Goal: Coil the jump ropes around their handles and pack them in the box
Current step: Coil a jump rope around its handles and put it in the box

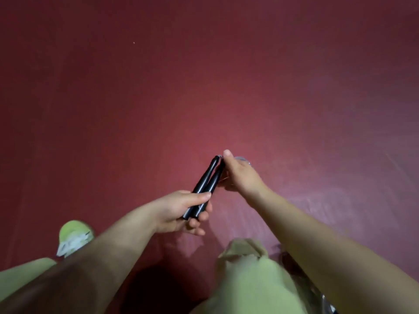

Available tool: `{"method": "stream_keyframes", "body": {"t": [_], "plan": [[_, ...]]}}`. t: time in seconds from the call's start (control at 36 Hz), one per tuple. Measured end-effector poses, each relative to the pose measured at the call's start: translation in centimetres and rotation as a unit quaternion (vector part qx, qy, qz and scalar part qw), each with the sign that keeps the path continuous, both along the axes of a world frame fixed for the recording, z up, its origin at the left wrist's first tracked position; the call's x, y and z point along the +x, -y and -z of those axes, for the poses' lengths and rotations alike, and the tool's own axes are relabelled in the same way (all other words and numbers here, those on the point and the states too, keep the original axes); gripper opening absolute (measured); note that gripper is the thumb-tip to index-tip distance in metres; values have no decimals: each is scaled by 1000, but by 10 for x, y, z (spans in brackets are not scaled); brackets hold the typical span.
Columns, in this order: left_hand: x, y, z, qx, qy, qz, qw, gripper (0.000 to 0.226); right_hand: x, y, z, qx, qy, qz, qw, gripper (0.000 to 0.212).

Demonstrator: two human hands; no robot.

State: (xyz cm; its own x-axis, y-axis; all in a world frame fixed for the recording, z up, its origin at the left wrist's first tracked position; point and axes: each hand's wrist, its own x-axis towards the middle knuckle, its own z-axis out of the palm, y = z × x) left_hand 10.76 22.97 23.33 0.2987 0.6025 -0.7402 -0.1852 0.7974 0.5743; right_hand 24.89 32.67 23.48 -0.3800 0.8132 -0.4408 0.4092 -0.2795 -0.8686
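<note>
No readable text, label, brand, number or sign can be made out. Pale markings are seen on the white side of the green shoe point(73, 237), but they are too blurred to be read. Faint light marks on the black handles point(204, 189) cannot be read either.

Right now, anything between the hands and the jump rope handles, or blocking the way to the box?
Nothing between them: the left hand already grips both black handles, and the right hand is at their far ends. The box isn't in view, so that path can't be judged.
</note>
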Motion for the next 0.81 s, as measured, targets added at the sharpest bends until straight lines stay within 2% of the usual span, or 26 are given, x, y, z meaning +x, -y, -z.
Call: {"method": "stream_keyframes", "body": {"t": [0.08,0.14,0.25,0.39,0.53,0.61,0.72,0.81], "plan": [[-10,22,-46,35,16,23,999,27,13,6,-52,181,76,-56,979,45],[-15,35,-61,52,30,35,998,28,19,9,-67,232,90,-104,963,42],[-17,70,-92,70,58,38,995,27,18,39,-86,214,29,-201,955,38],[-17,106,-116,32,105,-1,994,21,6,88,-97,193,-47,-190,961,39],[-25,128,-111,10,140,-3,990,20,-9,124,-100,162,-70,-192,965,54],[-25,132,-104,-1,196,-11,981,33,-8,128,-94,123,-64,-195,971,66],[-25,132,-97,-18,193,-68,979,24,-9,129,-86,119,-15,-268,956,63],[-27,131,-90,-8,186,-95,978,17,-14,125,-83,101,-34,-284,953,85]]}}
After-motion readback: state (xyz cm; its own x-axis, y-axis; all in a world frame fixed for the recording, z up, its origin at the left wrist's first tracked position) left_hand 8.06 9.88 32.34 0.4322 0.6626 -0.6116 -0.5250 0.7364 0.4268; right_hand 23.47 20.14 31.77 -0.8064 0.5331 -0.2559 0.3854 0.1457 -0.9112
